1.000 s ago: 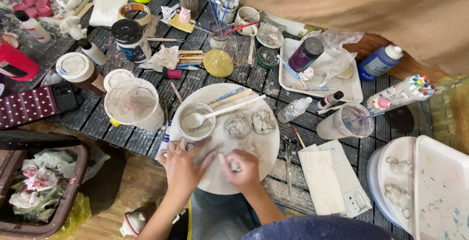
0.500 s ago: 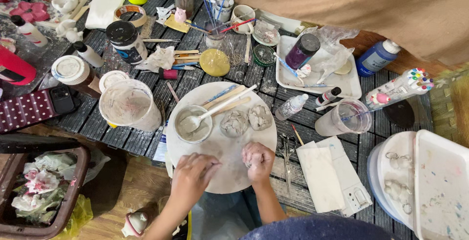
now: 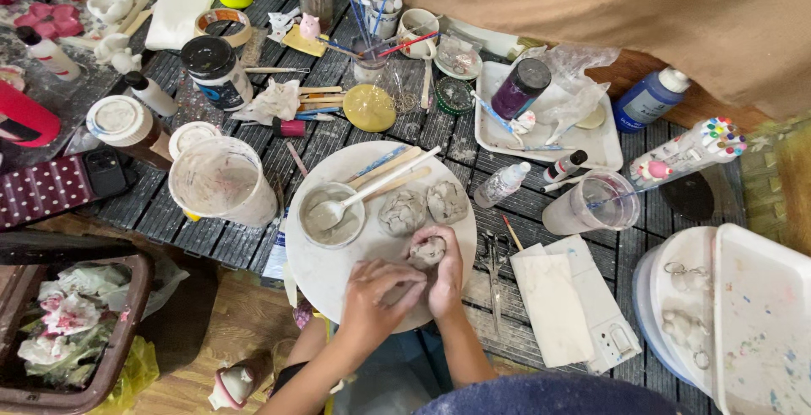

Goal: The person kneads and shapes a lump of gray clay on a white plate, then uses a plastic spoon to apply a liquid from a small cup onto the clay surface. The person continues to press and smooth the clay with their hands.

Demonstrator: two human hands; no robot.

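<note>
My right hand (image 3: 445,273) is closed round a small grey lump of clay (image 3: 427,251) over the round white board (image 3: 321,275). My left hand (image 3: 378,292) lies just left of it, fingers bent and touching the right hand. Two flat grey clay pieces (image 3: 402,211) (image 3: 447,201) rest on the board above the hands. A small bowl (image 3: 331,215) of grey slip with a white spoon (image 3: 372,190) in it sits at the board's upper left.
A clear plastic tub (image 3: 221,180) stands left of the board, a clear cup (image 3: 591,204) to the right. Scissors (image 3: 493,259) and a white cloth (image 3: 551,305) lie right of my hands. Jars, brushes, bottles and a white tray (image 3: 541,132) crowd the slatted table behind.
My right hand lifted off the board's lower part and moved up and right, taking the clay lump; my left hand followed to meet it.
</note>
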